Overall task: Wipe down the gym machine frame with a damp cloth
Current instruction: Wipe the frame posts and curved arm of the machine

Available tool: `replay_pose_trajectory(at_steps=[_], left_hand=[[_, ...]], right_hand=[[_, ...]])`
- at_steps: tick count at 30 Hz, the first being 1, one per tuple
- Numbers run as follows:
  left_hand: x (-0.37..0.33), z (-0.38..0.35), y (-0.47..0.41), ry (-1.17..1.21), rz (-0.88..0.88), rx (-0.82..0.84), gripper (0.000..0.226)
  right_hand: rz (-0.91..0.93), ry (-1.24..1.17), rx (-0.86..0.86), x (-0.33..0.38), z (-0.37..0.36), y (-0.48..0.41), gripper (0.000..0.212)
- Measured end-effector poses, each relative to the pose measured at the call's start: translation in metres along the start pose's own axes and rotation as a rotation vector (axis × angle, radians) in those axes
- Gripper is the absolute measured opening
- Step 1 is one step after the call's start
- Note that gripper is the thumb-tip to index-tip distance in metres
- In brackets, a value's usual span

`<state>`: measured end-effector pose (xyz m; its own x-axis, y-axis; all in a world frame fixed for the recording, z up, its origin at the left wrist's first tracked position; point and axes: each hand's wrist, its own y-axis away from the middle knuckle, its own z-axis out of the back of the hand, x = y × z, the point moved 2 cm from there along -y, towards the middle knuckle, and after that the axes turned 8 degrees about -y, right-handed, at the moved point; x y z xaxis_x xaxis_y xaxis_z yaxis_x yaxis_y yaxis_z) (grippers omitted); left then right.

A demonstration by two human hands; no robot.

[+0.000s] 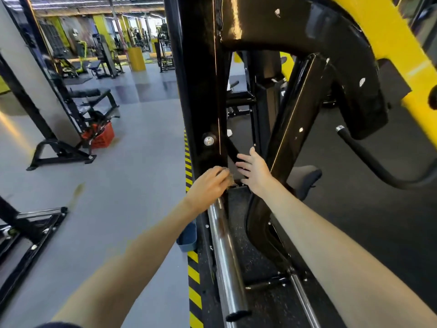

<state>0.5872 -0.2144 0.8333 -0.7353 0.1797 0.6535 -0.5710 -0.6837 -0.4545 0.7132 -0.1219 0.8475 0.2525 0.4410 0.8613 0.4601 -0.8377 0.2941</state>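
The gym machine frame (pixel 203 79) is a glossy black upright post with a slanted black brace (pixel 295 110) to its right and a silver bolt (pixel 209 140) low on the post. My left hand (pixel 208 185) grips a small grey patterned cloth (pixel 228 177) against the foot of the post; most of the cloth is hidden under my fingers. My right hand (pixel 254 172) reaches in beside it with fingers spread and straight, in the gap between post and brace, holding nothing.
A chrome bar (pixel 224 256) runs along the floor below my left hand. Yellow-black hazard tape (pixel 194 275) edges the rubber mat. A curved black handle (pixel 369 159) juts at the right. A red crate (pixel 101 137) and other machines stand on the grey floor at left.
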Motion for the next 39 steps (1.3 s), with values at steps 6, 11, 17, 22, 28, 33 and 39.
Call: replay_pose_trajectory(at_steps=[6,11,17,22,28,33,39], left_hand=[[0.054,0.024,-0.013,-0.15,0.08,-0.297,0.025],[0.027,0.01,0.034,0.056,0.266,-0.084,0.026],[0.07,0.053,-0.004,0.023,0.678,-0.359,0.023],[0.025,0.024,0.006,0.116,0.776,-0.311,0.02],[-0.023,0.001,0.004,0.171,0.421,-0.166,0.018],[0.01,-0.004,-0.011,0.022,0.032,-0.108,0.016],[0.012,0.0,0.034,0.07,0.094,-0.058,0.034]], right_hand=[[-0.055,0.063,0.078,-0.003,-0.008,0.003,0.053],[-0.04,0.199,0.13,-0.005,-0.005,0.003,0.052],[-0.092,0.168,0.138,-0.012,0.0,-0.001,0.054],[-0.09,0.163,0.141,-0.012,-0.004,-0.002,0.055],[-0.091,0.168,0.083,-0.009,-0.004,0.006,0.05],[-0.102,0.132,-0.05,-0.004,-0.011,0.004,0.041],[-0.046,0.165,-0.053,-0.01,-0.02,0.009,0.043]])
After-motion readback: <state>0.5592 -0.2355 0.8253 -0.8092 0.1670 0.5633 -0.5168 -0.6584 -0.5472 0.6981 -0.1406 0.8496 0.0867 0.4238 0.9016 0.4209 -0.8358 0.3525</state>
